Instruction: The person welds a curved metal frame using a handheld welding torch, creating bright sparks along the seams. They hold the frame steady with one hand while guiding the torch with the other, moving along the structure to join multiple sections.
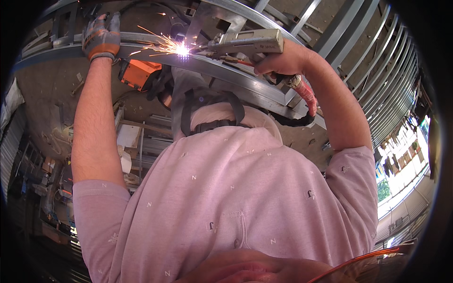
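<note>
My right hand [285,60] is closed around the grip of a beige welding gun [246,42], with a bare wrist and no glove. From the gun's nozzle a bright arc and a spray of orange sparks [181,48] come off the steel frame [222,70], sparks flying mostly to the left. A red-wrapped cable [306,94] hangs below the gun. Wearing a grey and orange work glove, my left hand [101,39] lies on the frame's rail to the left of the arc, fingers stretched out. The exact seam under the arc is lost in glare.
An orange box-shaped machine [139,74] stands on the floor below the frame. Long parallel metal bars [384,80] fill the right side. Loose metal lengths [158,129] lie at lower left, beside a white panel [128,136]. A black cable [295,120] loops beneath the gun.
</note>
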Demonstrator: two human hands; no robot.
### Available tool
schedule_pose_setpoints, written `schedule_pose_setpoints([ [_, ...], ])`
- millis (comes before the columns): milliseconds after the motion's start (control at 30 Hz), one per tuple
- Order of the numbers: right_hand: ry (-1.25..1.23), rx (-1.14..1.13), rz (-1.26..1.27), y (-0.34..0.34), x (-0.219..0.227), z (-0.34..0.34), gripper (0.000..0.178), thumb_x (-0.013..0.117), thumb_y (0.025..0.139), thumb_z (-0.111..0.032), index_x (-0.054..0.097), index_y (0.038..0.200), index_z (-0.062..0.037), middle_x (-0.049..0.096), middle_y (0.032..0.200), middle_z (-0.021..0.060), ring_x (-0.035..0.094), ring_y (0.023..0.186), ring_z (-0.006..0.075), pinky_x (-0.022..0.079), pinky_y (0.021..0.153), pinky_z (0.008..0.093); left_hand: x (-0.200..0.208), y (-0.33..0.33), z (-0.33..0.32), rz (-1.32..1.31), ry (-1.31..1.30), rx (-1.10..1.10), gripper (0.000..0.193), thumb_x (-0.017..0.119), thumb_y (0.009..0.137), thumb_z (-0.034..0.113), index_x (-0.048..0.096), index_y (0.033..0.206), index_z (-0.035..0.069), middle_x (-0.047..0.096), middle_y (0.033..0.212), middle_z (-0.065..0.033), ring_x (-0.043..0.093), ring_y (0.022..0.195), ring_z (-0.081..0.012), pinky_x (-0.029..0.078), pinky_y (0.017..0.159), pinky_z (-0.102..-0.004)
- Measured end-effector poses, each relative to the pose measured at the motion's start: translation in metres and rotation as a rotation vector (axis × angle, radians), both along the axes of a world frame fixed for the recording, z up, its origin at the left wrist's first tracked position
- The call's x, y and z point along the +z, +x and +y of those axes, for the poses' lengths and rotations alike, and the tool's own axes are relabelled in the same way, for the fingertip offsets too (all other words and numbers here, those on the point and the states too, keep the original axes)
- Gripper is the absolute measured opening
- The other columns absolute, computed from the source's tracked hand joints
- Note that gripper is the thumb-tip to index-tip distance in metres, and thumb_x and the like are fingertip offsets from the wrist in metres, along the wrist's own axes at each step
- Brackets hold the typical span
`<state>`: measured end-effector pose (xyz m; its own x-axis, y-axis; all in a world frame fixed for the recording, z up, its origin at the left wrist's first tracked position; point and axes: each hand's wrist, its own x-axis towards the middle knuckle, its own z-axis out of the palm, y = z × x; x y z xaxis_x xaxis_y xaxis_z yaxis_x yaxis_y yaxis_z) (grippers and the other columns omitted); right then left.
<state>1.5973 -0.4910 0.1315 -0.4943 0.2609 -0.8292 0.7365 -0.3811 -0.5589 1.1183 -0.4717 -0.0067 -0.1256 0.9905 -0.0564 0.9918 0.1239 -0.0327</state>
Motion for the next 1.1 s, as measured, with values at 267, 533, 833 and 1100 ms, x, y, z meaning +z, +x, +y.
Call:
schedule_pose_setpoints([
  [267, 0.027, -0.025, -0.005, 0.004, 0.000, -0.005, 0.035, 0.078, 0.073, -0.013, 0.072, 0.106, -0.0015, 0.069, 0.076, 0.0064, 0.065, 0.063, 0.0143, 0.054, 0.060, 0.0310, 0.004, 0.004, -0.001, 0.051, 0.001, -0.004, 0.061, 0.050, 0.099, 0.064, 0.063, 0.140, 0.021, 0.063, 0.143, -0.0109, 0.056, 0.135, -0.0329, 0.044, 0.112, -0.0435],
  [533, -0.027, -0.054, -0.008, 0.008, 0.006, -0.007, 0.036, 0.080, 0.074, -0.014, 0.073, 0.107, -0.0036, 0.071, 0.081, 0.0055, 0.065, 0.068, 0.0142, 0.054, 0.064, 0.0314, 0.000, 0.001, 0.001, -0.004, -0.009, 0.019, 0.061, 0.049, 0.099, 0.065, 0.062, 0.140, 0.022, 0.061, 0.145, -0.0109, 0.052, 0.138, -0.0333, 0.041, 0.115, -0.0457],
  [833, -0.104, -0.164, -0.064, 0.057, 0.036, -0.016, 0.034, 0.080, 0.074, -0.008, 0.072, 0.107, -0.0032, 0.071, 0.090, 0.0025, 0.063, 0.078, 0.0137, 0.053, 0.071, 0.0296, 0.003, 0.000, 0.001, -0.022, 0.014, -0.003, 0.061, 0.049, 0.099, 0.064, 0.063, 0.139, 0.021, 0.062, 0.144, -0.0122, 0.054, 0.136, -0.0344, 0.043, 0.113, -0.0463],
  [1100, -0.111, -0.121, -0.131, 0.070, 0.029, -0.033, 0.042, 0.080, 0.074, -0.009, 0.071, 0.115, -0.0031, 0.073, 0.096, 0.0048, 0.065, 0.083, 0.0154, 0.055, 0.075, 0.0324, -0.003, -0.005, 0.002, -0.029, 0.008, 0.027, 0.064, 0.050, 0.097, 0.067, 0.064, 0.139, 0.021, 0.062, 0.144, -0.0150, 0.056, 0.135, -0.0356, 0.044, 0.113, -0.0457],
])
